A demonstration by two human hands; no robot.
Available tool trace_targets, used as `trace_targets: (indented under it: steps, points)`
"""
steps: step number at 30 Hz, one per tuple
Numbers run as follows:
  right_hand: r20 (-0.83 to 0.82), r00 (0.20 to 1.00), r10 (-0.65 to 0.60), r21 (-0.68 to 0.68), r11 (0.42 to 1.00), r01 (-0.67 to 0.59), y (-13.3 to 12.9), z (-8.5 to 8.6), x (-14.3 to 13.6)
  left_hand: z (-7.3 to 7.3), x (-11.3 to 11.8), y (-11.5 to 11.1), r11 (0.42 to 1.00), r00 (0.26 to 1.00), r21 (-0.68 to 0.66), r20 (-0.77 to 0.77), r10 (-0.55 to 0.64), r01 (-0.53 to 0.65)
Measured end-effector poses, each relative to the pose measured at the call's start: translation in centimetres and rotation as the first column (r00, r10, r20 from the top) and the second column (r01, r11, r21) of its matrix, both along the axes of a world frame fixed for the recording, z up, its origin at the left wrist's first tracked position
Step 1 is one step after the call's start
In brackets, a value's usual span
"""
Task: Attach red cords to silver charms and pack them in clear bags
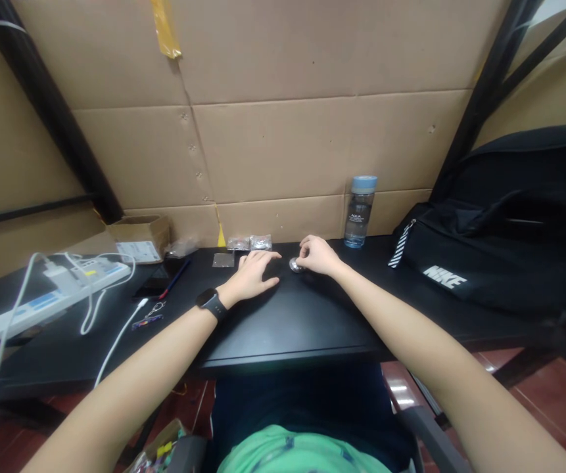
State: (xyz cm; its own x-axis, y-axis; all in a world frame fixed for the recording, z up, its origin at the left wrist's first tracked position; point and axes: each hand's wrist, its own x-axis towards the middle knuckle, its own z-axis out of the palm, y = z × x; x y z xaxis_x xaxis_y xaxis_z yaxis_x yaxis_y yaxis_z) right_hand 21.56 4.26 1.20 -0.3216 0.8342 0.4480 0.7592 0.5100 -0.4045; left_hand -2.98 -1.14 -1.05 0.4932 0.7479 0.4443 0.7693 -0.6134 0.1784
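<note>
My right hand (318, 255) is pinched around a small, round, shiny silver object (295, 265) at the tabletop; its exact kind is too small to make out. To its left, my left hand (254, 274) hovers low over the black table (283, 328), fingers spread and holding nothing. A dark watch sits on that wrist. Just beyond the left hand lie a flat grey square piece (223, 260) and shiny clear plastic packets (249, 242) against the cardboard wall.
A water bottle (360, 211) stands at the back, right of my hands. Farther right is a black bag (499, 230). On the left are a white power strip (56, 299) with cables, a phone (157, 279) with a pen, a keychain (148, 319) and a small cardboard box (139, 238).
</note>
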Motion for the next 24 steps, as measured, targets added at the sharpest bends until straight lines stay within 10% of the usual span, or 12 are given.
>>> trace_targets:
  steps: [7,13,24]
  points:
    - [0.016,0.98,-0.199,-0.015,0.98,0.2,1.3,0.6,1.8,0.2,-0.4,0.2,1.0,0.999,0.003,-0.016,0.029,-0.029]
    - [0.029,0.981,-0.191,-0.09,0.977,0.192,3.1,2.2,7.2,0.3,-0.6,0.3,0.999,0.999,0.0,-0.008,0.037,-0.037]
    - [0.165,0.986,-0.005,-0.304,0.951,0.056,5.6,-0.9,10.3,0.7,-2.0,1.3,0.991,0.983,0.016,0.13,-0.133,0.132]
